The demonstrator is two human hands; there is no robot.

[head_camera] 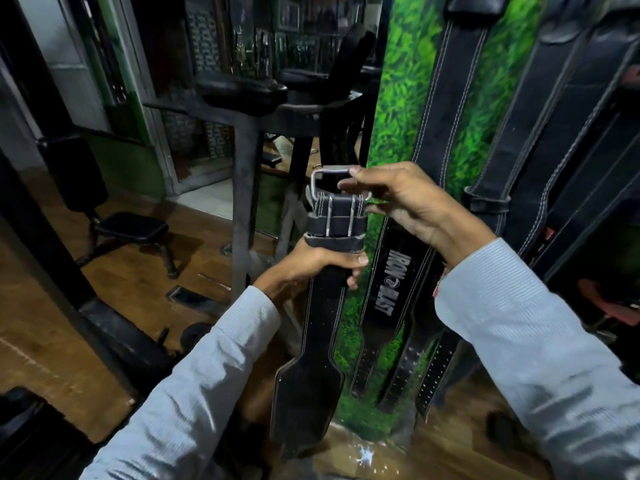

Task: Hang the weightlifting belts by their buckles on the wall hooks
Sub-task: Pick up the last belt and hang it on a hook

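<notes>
A black leather weightlifting belt hangs upright in front of me, its wide part low near the floor. My left hand is wrapped around its narrow strap just below the loops. Its steel buckle is at the top, and my right hand pinches the buckle's right side between thumb and fingers. Several other black belts hang against the green grass-pattern wall to the right, one of them a belt with white lettering. The hooks are out of view above.
A grey machine frame with a padded rest stands just left of the belt. A small black bench sits on the wooden floor at left, with a dark phone-like object lying nearby.
</notes>
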